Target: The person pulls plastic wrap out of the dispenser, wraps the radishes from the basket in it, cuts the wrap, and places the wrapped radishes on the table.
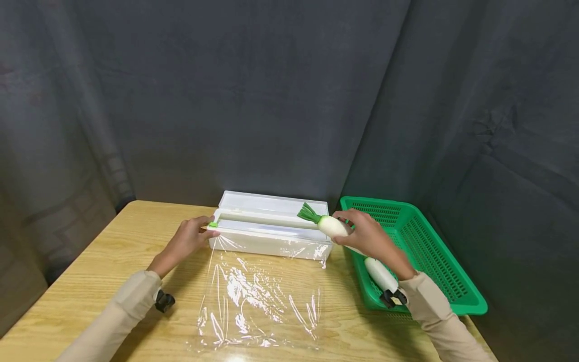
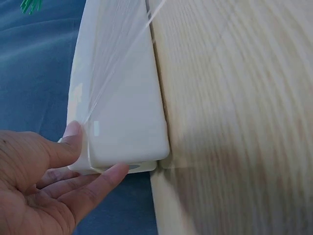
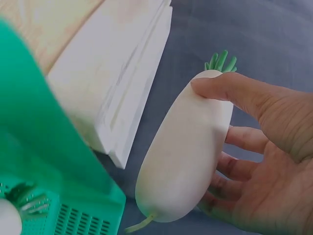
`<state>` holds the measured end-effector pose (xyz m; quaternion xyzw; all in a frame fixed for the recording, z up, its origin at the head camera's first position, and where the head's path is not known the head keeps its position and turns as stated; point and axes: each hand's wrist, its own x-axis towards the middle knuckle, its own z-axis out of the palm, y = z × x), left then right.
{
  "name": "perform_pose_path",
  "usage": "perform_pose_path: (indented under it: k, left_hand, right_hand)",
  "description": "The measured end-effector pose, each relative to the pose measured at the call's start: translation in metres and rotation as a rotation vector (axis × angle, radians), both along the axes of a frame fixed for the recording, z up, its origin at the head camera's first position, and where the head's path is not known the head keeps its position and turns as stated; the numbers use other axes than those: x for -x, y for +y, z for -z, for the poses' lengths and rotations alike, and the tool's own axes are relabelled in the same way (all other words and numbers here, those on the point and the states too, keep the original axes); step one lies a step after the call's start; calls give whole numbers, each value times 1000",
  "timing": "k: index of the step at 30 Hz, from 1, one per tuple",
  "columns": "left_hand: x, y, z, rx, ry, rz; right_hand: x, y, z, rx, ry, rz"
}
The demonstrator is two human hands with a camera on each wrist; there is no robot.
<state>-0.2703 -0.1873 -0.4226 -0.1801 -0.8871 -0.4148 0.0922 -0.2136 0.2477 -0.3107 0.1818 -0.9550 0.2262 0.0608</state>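
Observation:
In the head view my right hand (image 1: 368,234) grips a white radish (image 1: 332,227) with short green stalks, raised near the right end of a white cling film dispenser (image 1: 271,243). The right wrist view shows the thumb on one side of the radish (image 3: 181,152) and the fingers on the other. My left hand (image 1: 189,239) holds the dispenser's left end, thumb on its front edge beside a green slider (image 1: 214,224). Its lid (image 1: 271,202) is tilted back. A sheet of clear cling film (image 1: 258,296) runs from the dispenser over the table toward me.
At the right stands a green plastic basket (image 1: 452,241) with another white radish (image 1: 381,274) in it, partly hidden by my right forearm. The wooden table (image 1: 113,251) carries everything. Dark grey curtains (image 1: 249,100) hang right behind the table and on the right.

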Motion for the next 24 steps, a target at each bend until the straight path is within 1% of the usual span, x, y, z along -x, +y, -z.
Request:
perform_pose_path:
  k: [4, 8, 12, 15, 21, 24]
  left_hand:
    - [1, 0, 1, -13, 11, -18]
    - [4, -1, 2, -71, 17, -22]
    - [7, -3, 3, -117, 7, -18]
    - [7, -3, 4, -124, -4, -17]
    - [7, -3, 5, -128, -4, -14]
    - [7, -3, 4, -143, -17, -5]
  right_hand:
    - [-3, -10, 3, 1, 16, -13]
    - [-5, -21, 5, -4, 36, -27]
    - [-9, -31, 7, 2, 25, -46]
    - [-13, -37, 10, 4, 19, -72]
    - [-21, -46, 15, -19, 50, -99]
    - [-23, -52, 18, -16, 22, -140]
